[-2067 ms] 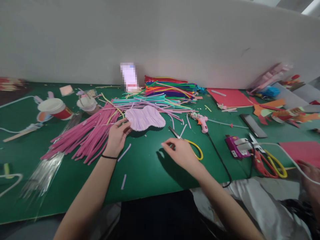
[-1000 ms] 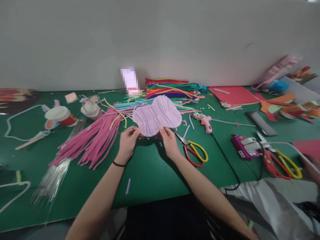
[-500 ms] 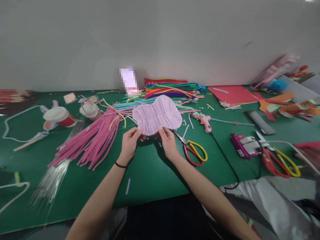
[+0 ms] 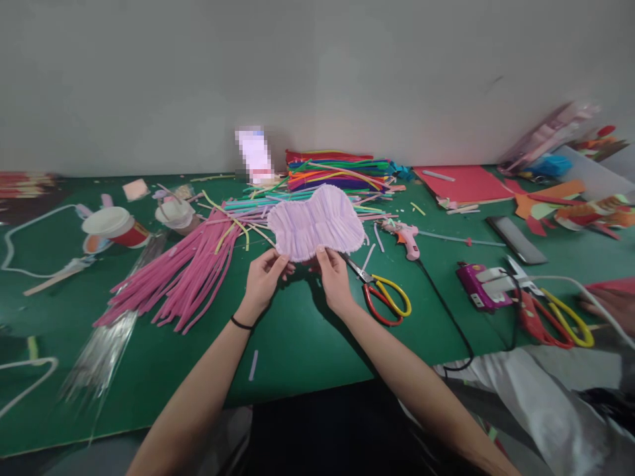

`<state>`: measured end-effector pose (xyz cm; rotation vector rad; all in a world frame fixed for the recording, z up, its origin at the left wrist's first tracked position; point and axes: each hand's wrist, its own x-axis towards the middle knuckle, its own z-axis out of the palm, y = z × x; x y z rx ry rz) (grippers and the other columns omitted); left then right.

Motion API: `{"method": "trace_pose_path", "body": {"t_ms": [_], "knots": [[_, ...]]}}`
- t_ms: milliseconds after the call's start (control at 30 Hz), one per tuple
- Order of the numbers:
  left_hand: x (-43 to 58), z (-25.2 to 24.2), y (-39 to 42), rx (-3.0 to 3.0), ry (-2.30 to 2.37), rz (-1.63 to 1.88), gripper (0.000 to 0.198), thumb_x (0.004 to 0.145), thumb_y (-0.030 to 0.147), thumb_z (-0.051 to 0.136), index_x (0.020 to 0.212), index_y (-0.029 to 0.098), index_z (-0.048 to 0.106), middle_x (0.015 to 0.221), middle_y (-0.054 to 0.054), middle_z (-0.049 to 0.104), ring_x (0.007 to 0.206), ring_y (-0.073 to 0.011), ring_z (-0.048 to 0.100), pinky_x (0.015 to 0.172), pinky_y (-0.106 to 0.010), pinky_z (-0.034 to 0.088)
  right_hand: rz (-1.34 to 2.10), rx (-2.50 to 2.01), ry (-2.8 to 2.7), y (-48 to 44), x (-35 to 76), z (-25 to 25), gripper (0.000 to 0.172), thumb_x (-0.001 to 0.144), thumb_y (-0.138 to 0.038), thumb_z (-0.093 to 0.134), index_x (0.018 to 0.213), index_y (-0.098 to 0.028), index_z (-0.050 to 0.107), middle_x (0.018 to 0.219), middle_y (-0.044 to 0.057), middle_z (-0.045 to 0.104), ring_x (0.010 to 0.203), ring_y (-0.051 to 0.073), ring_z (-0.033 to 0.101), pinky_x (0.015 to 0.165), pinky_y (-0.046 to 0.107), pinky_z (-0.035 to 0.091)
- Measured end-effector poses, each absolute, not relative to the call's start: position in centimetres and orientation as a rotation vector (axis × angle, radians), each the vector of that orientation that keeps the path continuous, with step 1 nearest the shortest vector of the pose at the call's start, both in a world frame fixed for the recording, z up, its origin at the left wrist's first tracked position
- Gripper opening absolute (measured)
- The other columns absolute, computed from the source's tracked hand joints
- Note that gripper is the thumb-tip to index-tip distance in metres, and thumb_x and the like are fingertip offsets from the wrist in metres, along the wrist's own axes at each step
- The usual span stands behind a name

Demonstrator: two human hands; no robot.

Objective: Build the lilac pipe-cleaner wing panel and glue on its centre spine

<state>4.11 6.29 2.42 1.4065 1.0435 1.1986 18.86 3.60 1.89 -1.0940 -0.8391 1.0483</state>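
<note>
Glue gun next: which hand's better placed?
Right, probably. The right hand is nearer the glue gun, which lies right of the lilac piece. Both hands pinch its near edge, so the left hand would likely have to hold it alone.

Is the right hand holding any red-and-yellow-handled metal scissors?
No, the right hand pinches the lower edge of the fuzzy lilac lobed piece, while the nearer scissors lie beside it.

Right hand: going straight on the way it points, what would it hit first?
Past the purple piece it holds, the right hand would probably meet the coloured pipe cleaners, though depth is unclear.
</note>
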Motion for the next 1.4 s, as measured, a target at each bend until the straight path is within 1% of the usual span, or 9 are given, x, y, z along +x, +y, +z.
{"method": "trace_pose_path", "body": {"t_ms": [267, 400, 533, 633, 733, 867, 967, 1200, 1400], "knots": [[4.0, 2.5, 6.2, 1.447, 1.084, 1.204, 0.029, 0.086, 0.039, 0.062, 0.067, 0.018, 0.055, 0.057, 0.003, 0.056, 0.048, -0.0087, 0.049, 0.048, -0.020, 0.039, 1.043, -1.075, -0.901, 3.6, 18.7, 1.7, 0.037, 0.086, -0.054, 0.057, 0.072, -0.020, 0.058, 0.065, -0.002, 0.055, 0.059, 0.011, 0.050, 0.057, 0.023, 0.043], [4.3, 2.7, 6.0, 1.416, 1.058, 1.186, 0.030, 0.087, 0.041, 0.060, 0.069, 0.018, 0.055, 0.061, 0.002, 0.058, 0.050, -0.0092, 0.053, 0.049, -0.021, 0.043, 1.054, -1.076, -0.861, 3.7, 18.7, 1.7, 0.037, 0.086, -0.055, 0.057, 0.075, -0.019, 0.060, 0.068, -0.002, 0.056, 0.060, 0.012, 0.051, 0.058, 0.024, 0.044], [4.5, 3.0, 5.9, 1.312, 0.990, 1.184, 0.026, 0.082, 0.041, 0.065, 0.074, 0.018, 0.059, 0.064, 0.001, 0.059, 0.055, -0.0106, 0.056, 0.049, -0.021, 0.045, 1.065, -1.080, -0.834, 3.7, 18.8, 1.8, 0.038, 0.085, -0.056, 0.057, 0.077, -0.019, 0.060, 0.068, -0.002, 0.055, 0.061, 0.012, 0.052, 0.058, 0.025, 0.045], [4.5, 3.2, 5.8, 1.312, 1.018, 1.177, 0.025, 0.077, 0.039, 0.070, 0.073, 0.018, 0.057, 0.061, 0.002, 0.059, 0.053, -0.0106, 0.055, 0.048, -0.020, 0.044, 1.096, -1.073, -0.809, 3.7, 18.8, 1.9, 0.037, 0.084, -0.056, 0.058, 0.078, -0.020, 0.058, 0.070, -0.002, 0.057, 0.061, 0.011, 0.054, 0.057, 0.024, 0.045], [4.5, 3.3, 5.8, 1.339, 1.033, 1.167, 0.026, 0.077, 0.038, 0.071, 0.071, 0.018, 0.056, 0.058, 0.002, 0.059, 0.051, -0.0097, 0.053, 0.048, -0.020, 0.044, 1.177, -1.041, -0.778, 3.6, 18.6, 2.2, 0.034, 0.077, -0.050, 0.068, 0.087, -0.022, 0.054, 0.070, -0.004, 0.060, 0.061, 0.011, 0.058, 0.057, 0.023, 0.046], [4.7, 3.4, 5.6, 1.368, 1.037, 1.134, 0.027, 0.077, 0.041, 0.070, 0.073, 0.018, 0.057, 0.059, 0.003, 0.057, 0.052, -0.0104, 0.055, 0.049, -0.020, 0.044, 1.251, -0.982, -0.772, 3.4, 18.4, 2.6, 0.042, 0.068, -0.039, 0.078, 0.095, -0.025, 0.049, 0.070, -0.007, 0.064, 0.061, 0.010, 0.060, 0.058, 0.023, 0.049], [4.9, 3.4, 5.4, 1.419, 1.068, 1.116, 0.027, 0.077, 0.042, 0.069, 0.074, 0.018, 0.056, 0.061, 0.003, 0.058, 0.053, -0.0111, 0.057, 0.049, -0.021, 0.045, 1.270, -0.957, -0.736, 3.3, 18.5, 2.6, 0.040, 0.068, -0.035, 0.078, 0.094, -0.024, 0.049, 0.073, -0.006, 0.066, 0.062, 0.010, 0.062, 0.058, 0.022, 0.049], [4.9, 3.3, 5.4, 1.528, 1.111, 1.100, 0.020, 0.080, 0.036, 0.065, 0.075, 0.020, 0.055, 0.063, 0.002, 0.061, 0.052, -0.0114, 0.057, 0.051, -0.022, 0.047, 1.374, -0.905, -0.653, 3.4, 18.7, 2.3, 0.040, 0.069, -0.029, 0.078, 0.095, -0.023, 0.049, 0.076, -0.005, 0.069, 0.062, 0.009, 0.064, 0.056, 0.019, 0.048], [5.0, 3.1, 5.4, 1.508, 1.144, 1.120, 0.016, 0.079, 0.032, 0.064, 0.075, 0.019, 0.055, 0.065, 0.002, 0.060, 0.056, -0.0124, 0.059, 0.052, -0.023, 0.048, 1.364, -0.918, -0.664, 3.2, 18.6, 2.7, 0.040, 0.068, -0.033, 0.079, 0.090, -0.024, 0.046, 0.071, -0.007, 0.067, 0.060, 0.009, 0.062, 0.056, 0.020, 0.048]]}}
